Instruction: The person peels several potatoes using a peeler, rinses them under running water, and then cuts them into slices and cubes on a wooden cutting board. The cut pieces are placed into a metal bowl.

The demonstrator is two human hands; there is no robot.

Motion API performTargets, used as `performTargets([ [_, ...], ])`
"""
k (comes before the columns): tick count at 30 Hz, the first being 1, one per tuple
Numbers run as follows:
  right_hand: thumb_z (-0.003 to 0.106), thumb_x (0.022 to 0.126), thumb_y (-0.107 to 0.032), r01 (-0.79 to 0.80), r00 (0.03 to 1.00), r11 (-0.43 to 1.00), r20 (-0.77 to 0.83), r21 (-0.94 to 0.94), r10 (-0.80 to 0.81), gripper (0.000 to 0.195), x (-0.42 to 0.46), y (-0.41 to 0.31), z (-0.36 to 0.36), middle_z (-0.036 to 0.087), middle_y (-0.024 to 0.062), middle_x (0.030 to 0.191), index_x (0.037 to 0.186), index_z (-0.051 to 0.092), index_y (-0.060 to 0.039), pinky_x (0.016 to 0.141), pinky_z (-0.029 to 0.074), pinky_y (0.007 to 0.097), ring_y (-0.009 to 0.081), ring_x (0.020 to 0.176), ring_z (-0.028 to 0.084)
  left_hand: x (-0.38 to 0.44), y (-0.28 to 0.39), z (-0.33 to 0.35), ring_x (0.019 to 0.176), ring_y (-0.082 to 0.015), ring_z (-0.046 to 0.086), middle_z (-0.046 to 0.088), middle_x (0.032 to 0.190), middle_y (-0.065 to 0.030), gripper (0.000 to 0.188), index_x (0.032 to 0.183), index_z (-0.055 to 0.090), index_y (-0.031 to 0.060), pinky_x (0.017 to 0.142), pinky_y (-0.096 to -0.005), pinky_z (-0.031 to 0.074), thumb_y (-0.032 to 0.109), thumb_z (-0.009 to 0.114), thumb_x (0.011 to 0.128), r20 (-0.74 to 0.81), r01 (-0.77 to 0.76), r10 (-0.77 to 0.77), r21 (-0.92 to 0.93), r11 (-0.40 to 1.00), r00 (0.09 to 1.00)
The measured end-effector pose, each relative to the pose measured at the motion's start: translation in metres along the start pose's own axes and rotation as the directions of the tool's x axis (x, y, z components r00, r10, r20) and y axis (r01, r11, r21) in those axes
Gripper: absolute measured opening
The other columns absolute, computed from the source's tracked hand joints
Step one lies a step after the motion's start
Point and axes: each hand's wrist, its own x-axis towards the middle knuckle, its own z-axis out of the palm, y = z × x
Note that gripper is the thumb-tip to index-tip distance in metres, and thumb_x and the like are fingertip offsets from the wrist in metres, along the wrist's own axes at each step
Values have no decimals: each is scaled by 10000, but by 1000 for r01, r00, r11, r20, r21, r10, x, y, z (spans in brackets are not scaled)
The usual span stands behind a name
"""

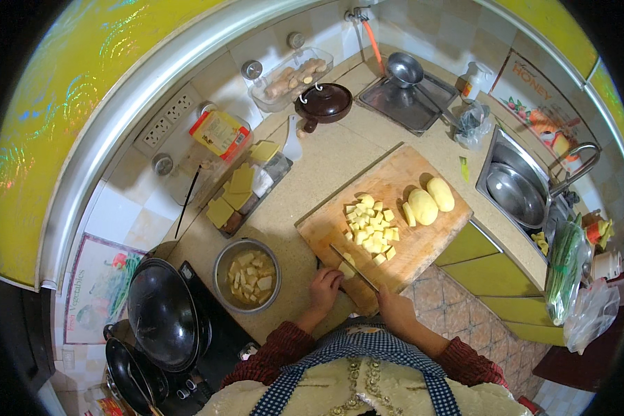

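My right hand [395, 311] grips the handle of a kitchen knife [354, 267], its blade angled over the near-left part of a wooden cutting board [325, 218]. Against the left side of the blade lies a pale piece of peeled potato [347, 268], and the fingers of my left hand [326, 287] rest on it. Beyond the blade is a heap of diced potato [373, 229]. Two peeled potatoes, one whole [440, 194] and one cut potato [423, 207], lie at the board's right, with a slice [408, 214] beside them.
Left of the board stands a metal bowl [219, 281] of potato pieces in liquid. Farther left are a black wok [161, 314] and stove. A spice box [239, 187], a lidded brown pot [324, 103] and a metal tray [405, 104] line the back; a sink [504, 143] is right.
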Motion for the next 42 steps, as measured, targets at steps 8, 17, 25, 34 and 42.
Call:
performTargets([
  [8,426,886,-199,25,999,997,37,-67,-22,182,7,14,21,605,205,703,977,415,-42,523,452,482,388,616,600,-5,-1,1,743,-254,584,586,824,-81,135,853,644,39,645,-335,479,43,684,724,37,8,-8,24,1000,999],
  [17,464,867,-196,9,971,995,-237,-100,-32,161,12,28,-12,619,175,718,968,439,-73,477,465,461,347,559,604,43,-12,32,652,-166,581,596,755,-60,130,951,581,20,603,-283,475,33,600,824,-112,183,-241,-378,907,964],
  [25,520,789,-151,131,919,918,-301,-374,-254,103,8,58,-29,560,81,664,860,478,-90,433,478,357,227,569,619,133,43,-3,1170,-247,406,550,1073,-33,147,839,620,100,1000,-401,298,146,704,726,438,-360,424,-226,905,792],
  [34,543,726,-135,240,874,898,-320,-370,-365,187,-19,70,-43,542,70,669,906,510,-97,439,482,348,227,569,610,181,28,48,1230,-276,349,459,1218,-81,150,871,637,98,1014,-413,307,191,677,760,514,-550,527,-124,826,677],
  [42,534,829,-288,109,994,994,24,-24,-109,196,-4,73,-13,632,118,716,934,537,-123,516,478,441,313,621,626,213,94,105,1159,-277,427,493,1142,-124,312,1066,574,76,948,-400,393,101,613,757,770,-743,504,-59,667,391],
])
